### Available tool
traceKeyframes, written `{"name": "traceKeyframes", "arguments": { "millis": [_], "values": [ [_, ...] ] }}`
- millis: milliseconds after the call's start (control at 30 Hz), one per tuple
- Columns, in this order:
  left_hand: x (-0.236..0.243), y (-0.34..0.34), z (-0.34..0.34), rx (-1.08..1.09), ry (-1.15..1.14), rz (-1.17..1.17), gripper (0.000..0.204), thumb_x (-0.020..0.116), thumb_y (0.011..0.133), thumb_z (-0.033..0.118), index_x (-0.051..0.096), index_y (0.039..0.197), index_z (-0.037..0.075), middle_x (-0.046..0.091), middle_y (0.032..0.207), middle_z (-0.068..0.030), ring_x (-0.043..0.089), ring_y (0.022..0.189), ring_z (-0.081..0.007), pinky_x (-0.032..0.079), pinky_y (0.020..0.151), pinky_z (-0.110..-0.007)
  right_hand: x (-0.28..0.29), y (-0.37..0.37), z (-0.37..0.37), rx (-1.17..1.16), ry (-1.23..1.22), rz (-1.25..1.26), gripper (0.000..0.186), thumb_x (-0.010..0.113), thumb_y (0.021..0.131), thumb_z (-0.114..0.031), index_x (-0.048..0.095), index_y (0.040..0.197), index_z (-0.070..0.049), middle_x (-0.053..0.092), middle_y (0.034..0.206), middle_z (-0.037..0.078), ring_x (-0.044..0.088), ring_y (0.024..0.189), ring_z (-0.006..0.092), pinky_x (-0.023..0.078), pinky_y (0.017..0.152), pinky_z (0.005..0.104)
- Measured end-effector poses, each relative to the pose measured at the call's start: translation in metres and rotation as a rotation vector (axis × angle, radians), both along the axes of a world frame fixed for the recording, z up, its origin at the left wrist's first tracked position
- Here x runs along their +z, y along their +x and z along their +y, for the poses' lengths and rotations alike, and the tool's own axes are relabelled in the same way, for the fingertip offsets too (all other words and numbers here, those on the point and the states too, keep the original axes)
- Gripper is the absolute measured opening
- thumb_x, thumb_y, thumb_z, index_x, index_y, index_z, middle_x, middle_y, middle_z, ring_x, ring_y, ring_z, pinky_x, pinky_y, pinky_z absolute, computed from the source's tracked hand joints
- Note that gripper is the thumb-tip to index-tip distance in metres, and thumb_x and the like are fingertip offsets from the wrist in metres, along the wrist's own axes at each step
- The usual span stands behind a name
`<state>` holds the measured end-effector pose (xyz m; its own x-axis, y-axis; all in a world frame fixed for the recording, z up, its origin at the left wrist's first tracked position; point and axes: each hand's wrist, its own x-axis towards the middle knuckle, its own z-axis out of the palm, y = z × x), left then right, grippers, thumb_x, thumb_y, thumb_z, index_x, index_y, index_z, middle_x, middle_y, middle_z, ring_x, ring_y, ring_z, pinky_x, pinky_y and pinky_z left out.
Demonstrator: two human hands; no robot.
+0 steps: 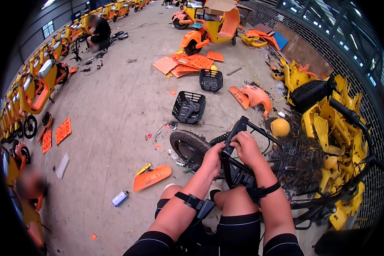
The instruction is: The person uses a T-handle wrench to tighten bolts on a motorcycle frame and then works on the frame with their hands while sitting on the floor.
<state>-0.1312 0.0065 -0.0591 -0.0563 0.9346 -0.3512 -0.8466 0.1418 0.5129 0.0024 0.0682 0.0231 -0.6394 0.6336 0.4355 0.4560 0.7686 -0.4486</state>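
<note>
A stripped black scooter frame (239,128) stands in front of my knees, its rear wheel (189,147) lying toward the left with a black coil shock absorber (219,138) beside it. My left hand (213,158) is closed at the left side of the frame's upper bar, fingertips pressed together against it. On the other side, my right hand (246,147) has its fingers curled over the same bar. Whether a small part sits between the fingertips is hidden. Both forearms wear black straps, the left one with a small box-like device.
Yellow body panels (330,128) and tangled dark metal parts (301,160) heap up at right. Black baskets (189,107), an orange panel (152,178) and a spray can (120,199) lie on the floor. Scooters line the left; a person (99,34) sits far left.
</note>
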Motion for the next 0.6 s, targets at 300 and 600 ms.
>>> {"name": "traceKeyframes", "arguments": {
  "millis": [300,600],
  "values": [
    [0.002,0.000,-0.001,-0.026,0.008,0.010,0.030,0.056,0.093,0.019,0.064,0.118,0.004,0.067,0.102,-0.0011,0.058,0.095,-0.0131,0.042,0.089,-0.028,0.006,0.002,-0.007,-0.025,-0.028,0.009,0.011,0.072,0.080,-0.005,0.063,0.086,-0.001,0.060,0.087,0.014,0.057,0.091,0.0350,0.047,0.080,0.0421],
    [0.019,-0.001,-0.012,-0.036,0.143,0.122,0.035,0.058,0.096,0.019,0.062,0.125,-0.001,0.067,0.115,-0.0056,0.059,0.109,-0.0146,0.042,0.098,-0.030,-0.016,-0.002,-0.054,-0.472,0.033,0.006,0.031,0.069,0.088,-0.025,0.065,0.112,-0.005,0.060,0.110,0.017,0.056,0.104,0.0374,0.047,0.090,0.0453]
  ]
}}
